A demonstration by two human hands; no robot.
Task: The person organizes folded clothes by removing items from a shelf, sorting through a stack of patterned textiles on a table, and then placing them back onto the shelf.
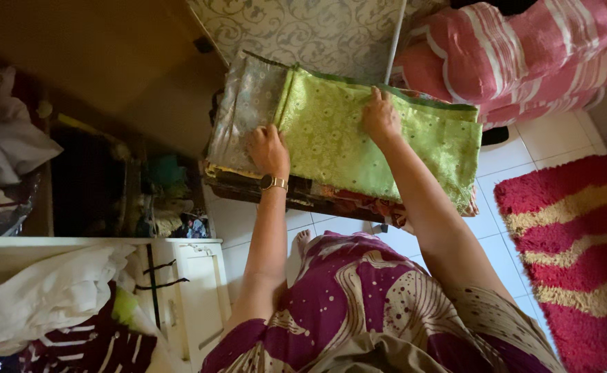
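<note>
Left hand [269,150] flat on near-left edge of folded green patterned cloth [359,135], fingers together, pressing, not gripping. Right hand [380,116] flat on cloth's far middle, fingers slightly spread. Cloth tops fabric stack [248,103] (grey piece beneath) on low dark stand [303,197]. Red-yellow rug [580,255] right.

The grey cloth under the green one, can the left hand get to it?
Probably yes. The left hand rests at the green cloth's left edge, right beside the grey cloth, whose left part lies uncovered with nothing in between.
</note>
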